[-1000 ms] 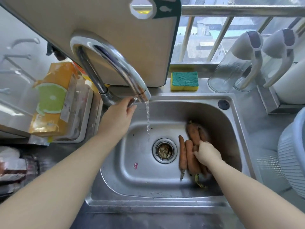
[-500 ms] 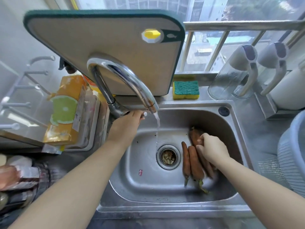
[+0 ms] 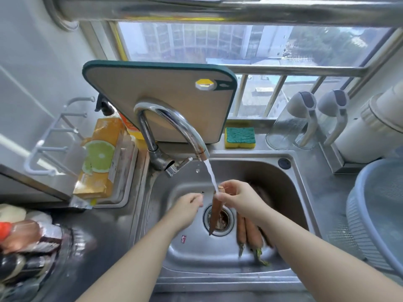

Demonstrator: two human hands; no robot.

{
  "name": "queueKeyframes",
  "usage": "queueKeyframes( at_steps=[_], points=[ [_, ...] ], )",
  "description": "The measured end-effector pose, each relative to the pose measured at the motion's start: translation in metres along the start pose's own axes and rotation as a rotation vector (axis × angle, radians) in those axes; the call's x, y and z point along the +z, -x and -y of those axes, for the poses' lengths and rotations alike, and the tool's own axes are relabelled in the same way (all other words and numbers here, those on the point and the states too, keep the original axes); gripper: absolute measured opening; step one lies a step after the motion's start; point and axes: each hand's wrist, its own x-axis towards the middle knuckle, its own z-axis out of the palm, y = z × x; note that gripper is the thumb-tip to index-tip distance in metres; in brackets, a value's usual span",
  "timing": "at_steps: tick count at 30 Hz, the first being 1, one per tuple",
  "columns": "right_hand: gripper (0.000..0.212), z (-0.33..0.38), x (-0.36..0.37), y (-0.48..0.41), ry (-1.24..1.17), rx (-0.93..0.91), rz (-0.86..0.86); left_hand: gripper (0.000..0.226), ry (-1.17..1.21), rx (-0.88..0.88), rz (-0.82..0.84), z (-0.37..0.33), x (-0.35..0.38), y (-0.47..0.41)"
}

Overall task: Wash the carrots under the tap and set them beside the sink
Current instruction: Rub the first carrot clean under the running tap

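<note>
Over the drain [image 3: 219,221] of the sink [image 3: 283,188], holds one carrot [image 3: 216,212] in the right hand [image 3: 242,194], pinching the thick end between thumb and fingertips and letting the tip hang straight down. Runs water [image 3: 210,173] from the tap [image 3: 174,120] onto that thick end, right at the grip. Holds the left hand [image 3: 188,203] just beside the carrot, fingers loosely curled with nothing in them; cannot tell contact with the root from a near miss. Counts at least two other carrots [image 3: 248,233] lying side by side on the sink floor to the right of the drain, partly under the right forearm, leaf stubs towards the near rim; possibly more behind the arm, too blurred to confirm. Finds no carrot on the worktop [image 3: 316,192] beside the sink. Judged progress: early. Tap on and first carrot under the stream, so washing begun. Left to do: rubbing along its length, rinsing each of the other carrots, and placing all of them beside the sink. Judged next need: a rub down the root with the free hand, then transfer to the worktop. Judged risk: a wet root slipping from a fingertip pinch and dropping back into the sink.
</note>
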Motion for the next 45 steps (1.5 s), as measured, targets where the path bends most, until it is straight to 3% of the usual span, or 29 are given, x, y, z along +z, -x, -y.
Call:
queueKeyframes(
  at_steps=[3,7,15,19,21,26,29,36,40,43,45],
  points=[
    [0.019,0.008,0.01,0.002,-0.133,-0.01,0.06,0.033,0.172,0.0,0.111,-0.013,0.016,0.008],
    [0.018,0.011,0.015,0.006,-0.225,-0.03,0.092,0.054,0.544,-0.127,0.147,-0.023,0.026,0.014],
    [0.031,0.018,0.041,0.002,-0.416,0.147,-0.089,0.056,0.111,0.101,0.077,-0.025,0.028,0.023],
    [0.041,0.029,0.049,-0.005,-0.833,0.331,-0.115,0.041,0.006,0.174,0.078,-0.019,0.023,0.027],
    [0.04,0.032,0.045,-0.002,-0.903,0.314,-0.04,0.037,-0.03,0.204,0.032,-0.017,0.018,0.027],
    [0.023,0.031,0.029,0.017,-0.729,0.077,0.162,0.033,-0.051,0.275,-0.053,-0.02,0.01,0.027],
    [0.023,0.023,0.019,0.019,-0.692,0.038,0.225,0.04,-0.029,0.26,-0.005,-0.025,0.011,0.023],
    [0.024,0.012,0.008,0.022,-0.669,0.0,0.328,0.064,0.503,-0.194,0.324,-0.033,0.004,0.013],
    [0.017,0.007,0.016,0.02,-0.596,-0.08,0.245,0.06,0.635,-0.272,0.41,-0.035,0.0,0.017],
    [0.012,0.013,0.027,0.015,-0.585,-0.015,0.072,0.054,0.715,-0.178,0.353,-0.037,0.006,0.018],
    [0.019,0.019,0.033,0.01,-0.561,0.047,-0.014,0.05,0.676,-0.095,0.319,-0.036,0.009,0.019]
  ],
)
